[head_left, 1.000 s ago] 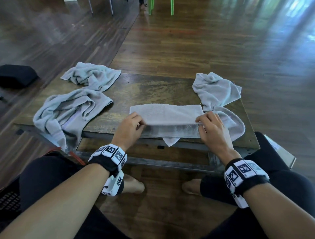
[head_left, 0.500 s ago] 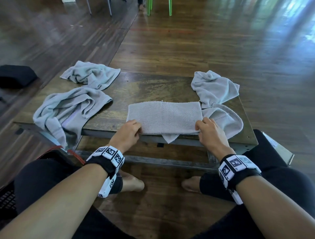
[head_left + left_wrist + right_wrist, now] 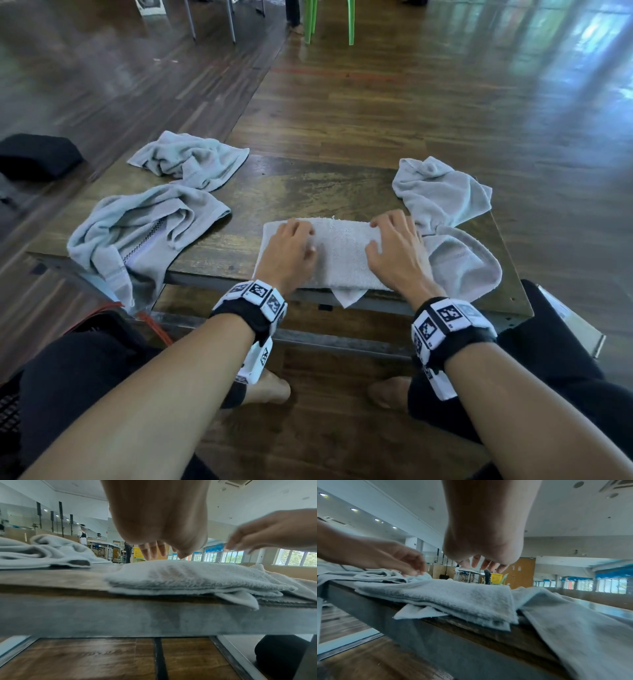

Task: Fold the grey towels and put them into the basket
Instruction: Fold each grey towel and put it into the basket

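Note:
A folded grey towel (image 3: pixel 339 253) lies on the near edge of the low wooden table (image 3: pixel 308 192), one corner (image 3: pixel 347 298) hanging over the front. My left hand (image 3: pixel 291 246) lies on its left half, fingers straight. My right hand (image 3: pixel 394 246) rests spread on its right half. The left wrist view shows the layered towel (image 3: pixel 188 577) under my left fingers (image 3: pixel 149 551). In the right wrist view the towel (image 3: pixel 453 597) lies below my right fingers (image 3: pixel 476 562). A dark mesh basket (image 3: pixel 7 411) shows partly at the lower left.
Crumpled grey towels lie on the table at the near left (image 3: pixel 144 233), far left (image 3: pixel 191 161) and right (image 3: pixel 442 192), with another (image 3: pixel 466 260) beside my right hand. A black object (image 3: pixel 34 154) sits on the floor at left. Green chair legs (image 3: pixel 329 20) stand far behind.
Both hands drew the folded layer to the table's front edge, let go of its near corners, and moved forward onto the top of the towel.

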